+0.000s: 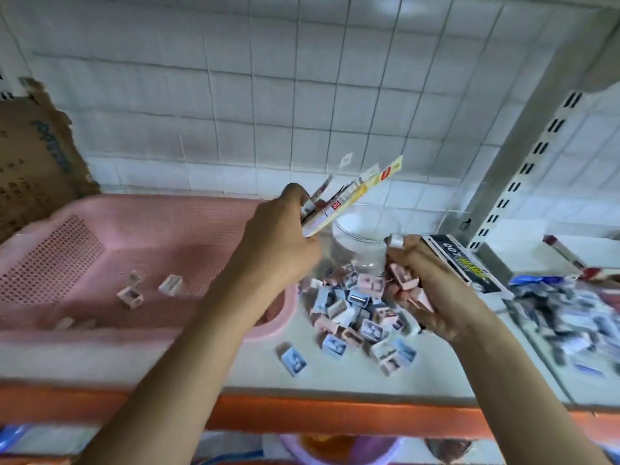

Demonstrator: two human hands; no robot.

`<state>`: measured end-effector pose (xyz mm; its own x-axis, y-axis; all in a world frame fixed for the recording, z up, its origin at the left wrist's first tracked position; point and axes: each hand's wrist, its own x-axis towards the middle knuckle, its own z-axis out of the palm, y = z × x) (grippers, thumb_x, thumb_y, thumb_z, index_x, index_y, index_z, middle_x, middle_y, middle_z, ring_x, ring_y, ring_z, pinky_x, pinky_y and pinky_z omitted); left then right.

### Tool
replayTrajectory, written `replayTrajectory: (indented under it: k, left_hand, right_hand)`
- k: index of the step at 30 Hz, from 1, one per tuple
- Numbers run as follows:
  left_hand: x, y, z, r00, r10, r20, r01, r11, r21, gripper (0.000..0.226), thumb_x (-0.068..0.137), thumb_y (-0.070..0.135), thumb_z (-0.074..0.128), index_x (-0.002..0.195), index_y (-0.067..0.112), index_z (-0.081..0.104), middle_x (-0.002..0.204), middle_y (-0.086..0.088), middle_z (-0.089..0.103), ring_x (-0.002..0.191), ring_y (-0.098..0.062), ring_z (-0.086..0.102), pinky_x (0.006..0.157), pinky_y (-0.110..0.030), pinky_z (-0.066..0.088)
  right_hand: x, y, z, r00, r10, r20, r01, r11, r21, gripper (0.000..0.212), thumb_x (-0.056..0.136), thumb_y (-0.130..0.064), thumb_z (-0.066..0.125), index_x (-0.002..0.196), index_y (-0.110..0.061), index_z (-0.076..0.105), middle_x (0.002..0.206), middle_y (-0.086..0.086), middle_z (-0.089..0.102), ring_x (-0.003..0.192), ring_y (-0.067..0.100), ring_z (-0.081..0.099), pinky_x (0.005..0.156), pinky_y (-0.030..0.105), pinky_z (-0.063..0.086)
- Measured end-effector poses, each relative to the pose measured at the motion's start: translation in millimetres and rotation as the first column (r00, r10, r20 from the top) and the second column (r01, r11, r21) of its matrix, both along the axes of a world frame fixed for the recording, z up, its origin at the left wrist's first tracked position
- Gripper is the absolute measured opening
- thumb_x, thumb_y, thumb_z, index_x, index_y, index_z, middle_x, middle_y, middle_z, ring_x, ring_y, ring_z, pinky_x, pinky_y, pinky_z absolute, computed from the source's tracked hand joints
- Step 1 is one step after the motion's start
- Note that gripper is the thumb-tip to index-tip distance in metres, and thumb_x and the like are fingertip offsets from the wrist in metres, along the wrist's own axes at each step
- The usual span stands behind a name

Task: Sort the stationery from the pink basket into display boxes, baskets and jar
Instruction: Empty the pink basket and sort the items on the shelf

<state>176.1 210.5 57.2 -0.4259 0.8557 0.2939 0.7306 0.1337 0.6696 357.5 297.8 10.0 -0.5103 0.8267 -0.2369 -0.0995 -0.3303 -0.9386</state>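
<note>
The pink basket (100,229) lies on the shelf at the left, with a few small sharpeners (131,295) left on its mesh floor. My left hand (278,243) is raised above its right end, shut on a bundle of long flat yellow-and-white packets (352,193) that point up and right. A clear jar (362,236) stands between my hands. In front of it lies a pile of small pink and blue sharpeners (355,317). My right hand (432,290) is shut on a handful of pink sharpeners (407,283) beside the jar.
A black-and-white box (466,266) sits just behind my right hand. A display box of small blue-grey items (563,317) stands at the right. A torn cardboard box (33,156) is at the back left. A slotted shelf upright (523,172) rises at the right; the shelf's orange edge (302,411) runs in front.
</note>
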Motion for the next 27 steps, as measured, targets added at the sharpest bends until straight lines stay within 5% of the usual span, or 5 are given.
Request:
replayTrajectory:
  k: [7, 12, 18, 23, 27]
  left_hand:
    - [71, 11, -29, 0.985, 0.097, -0.142, -0.11, 0.99, -0.085, 0.025, 0.083, 0.008, 0.057, 0.097, 0.018, 0.038, 0.071, 0.008, 0.041, 0.061, -0.013, 0.041, 0.048, -0.021, 0.027]
    - [75, 1, -37, 0.993, 0.104, -0.056, -0.111, 0.986, -0.127, 0.025, 0.084, 0.005, 0.06, 0.096, 0.014, 0.04, 0.073, 0.011, 0.041, 0.059, -0.006, 0.046, 0.042, -0.013, 0.038]
    - [72, -7, -46, 0.992, 0.121, -0.037, -0.124, 0.983, -0.131, 0.019, 0.084, 0.008, 0.06, 0.095, 0.011, 0.045, 0.088, -0.001, 0.057, 0.066, -0.013, 0.054, 0.049, -0.022, 0.041]
    - [67, -13, -49, 0.992, 0.113, 0.052, -0.106, 0.988, -0.109, 0.017, 0.083, 0.007, 0.06, 0.091, 0.014, 0.047, 0.086, -0.001, 0.058, 0.065, -0.01, 0.053, 0.044, -0.014, 0.034]
    - [65, -11, -50, 0.992, 0.112, 0.057, -0.106, 0.99, -0.097, 0.017, 0.082, 0.007, 0.06, 0.093, 0.013, 0.048, 0.087, -0.001, 0.058, 0.07, -0.016, 0.055, 0.05, -0.023, 0.04]
  right_hand:
    - [35, 18, -28, 0.981, 0.021, 0.193, -0.041, 0.995, 0.096, 0.02, 0.086, -0.008, 0.065, 0.1, -0.018, 0.055, 0.056, 0.003, 0.058, 0.047, 0.017, 0.05, 0.045, 0.023, 0.04]
    - [40, 21, -43, 0.95, 0.139, 0.281, -0.187, 0.97, 0.153, 0.025, 0.084, -0.022, 0.07, 0.105, -0.013, 0.06, 0.059, 0.003, 0.058, 0.047, 0.016, 0.046, 0.044, 0.023, 0.036]
    - [31, 24, -41, 0.809, 0.06, 0.585, -0.381, 0.811, 0.444, 0.036, 0.081, -0.03, 0.072, 0.115, -0.025, 0.062, 0.07, -0.001, 0.063, 0.046, 0.005, 0.051, 0.046, 0.017, 0.041]
    - [26, 23, -35, 0.806, 0.192, 0.56, -0.45, 0.814, 0.367, 0.028, 0.091, -0.02, 0.059, 0.115, -0.034, 0.06, 0.07, 0.0, 0.061, 0.053, 0.006, 0.052, 0.047, 0.018, 0.044]
    - [29, 26, -38, 0.865, 0.153, 0.477, -0.333, 0.887, 0.319, 0.015, 0.095, -0.02, 0.053, 0.093, -0.014, 0.066, 0.068, 0.01, 0.059, 0.05, 0.019, 0.052, 0.046, 0.023, 0.042]
